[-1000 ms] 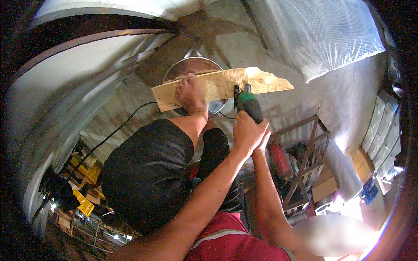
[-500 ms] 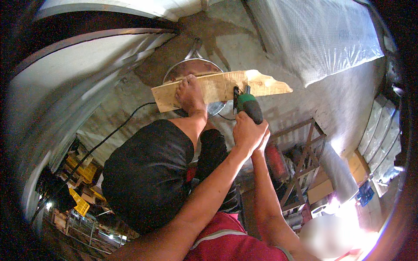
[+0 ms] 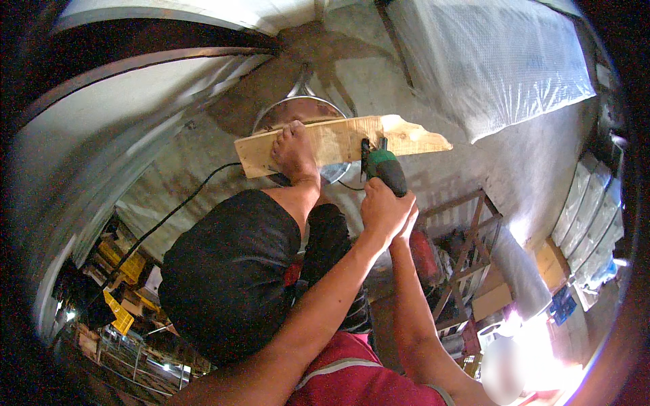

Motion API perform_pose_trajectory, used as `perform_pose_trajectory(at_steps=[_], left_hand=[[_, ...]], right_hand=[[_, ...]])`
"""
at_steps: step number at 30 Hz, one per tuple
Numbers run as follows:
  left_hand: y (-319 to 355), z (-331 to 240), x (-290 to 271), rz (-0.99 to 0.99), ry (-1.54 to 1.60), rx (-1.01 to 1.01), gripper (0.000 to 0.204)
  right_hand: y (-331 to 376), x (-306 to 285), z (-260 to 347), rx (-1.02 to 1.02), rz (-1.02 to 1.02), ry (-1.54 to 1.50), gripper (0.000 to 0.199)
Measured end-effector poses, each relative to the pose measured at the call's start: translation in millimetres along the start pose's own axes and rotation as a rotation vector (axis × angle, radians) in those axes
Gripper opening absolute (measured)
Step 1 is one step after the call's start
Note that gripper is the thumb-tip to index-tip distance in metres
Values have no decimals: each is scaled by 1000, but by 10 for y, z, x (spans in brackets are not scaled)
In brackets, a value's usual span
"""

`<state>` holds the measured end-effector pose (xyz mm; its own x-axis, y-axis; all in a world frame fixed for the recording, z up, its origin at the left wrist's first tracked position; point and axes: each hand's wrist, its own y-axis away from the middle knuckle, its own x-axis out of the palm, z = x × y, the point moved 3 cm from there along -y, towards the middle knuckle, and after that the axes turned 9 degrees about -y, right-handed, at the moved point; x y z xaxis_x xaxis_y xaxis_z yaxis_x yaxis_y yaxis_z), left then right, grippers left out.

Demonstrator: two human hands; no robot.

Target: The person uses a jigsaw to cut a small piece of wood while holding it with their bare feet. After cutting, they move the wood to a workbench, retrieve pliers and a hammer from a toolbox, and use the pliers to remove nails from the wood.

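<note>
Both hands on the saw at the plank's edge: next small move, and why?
Probably ease the green saw slowly forward into the plank: the left hand and right hand both grip it, its front meets the near edge, and a foot pins the plank beside it.

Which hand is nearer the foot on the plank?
Left. The left hand grips the green power tool beside the foot; the right hand clasps it farther out.

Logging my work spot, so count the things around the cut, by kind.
Wooden plank: 1
Green power tool: 1
Round metal basin: 1
Black cable: 1
Total: 4
</note>
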<state>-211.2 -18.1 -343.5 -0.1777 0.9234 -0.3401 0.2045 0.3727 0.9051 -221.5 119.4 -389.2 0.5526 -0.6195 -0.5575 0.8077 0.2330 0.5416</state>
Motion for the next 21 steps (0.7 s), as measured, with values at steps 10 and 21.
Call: perform_pose_trajectory(at_steps=[10,21], left_hand=[[-20,-11,-6,18,-34,-7,68],[-46,-2,-10,-6,-38,20,67]], right_hand=[[-21,32,-57,50,-35,-56,19],[-35,39,78,-11,-36,-44,21]])
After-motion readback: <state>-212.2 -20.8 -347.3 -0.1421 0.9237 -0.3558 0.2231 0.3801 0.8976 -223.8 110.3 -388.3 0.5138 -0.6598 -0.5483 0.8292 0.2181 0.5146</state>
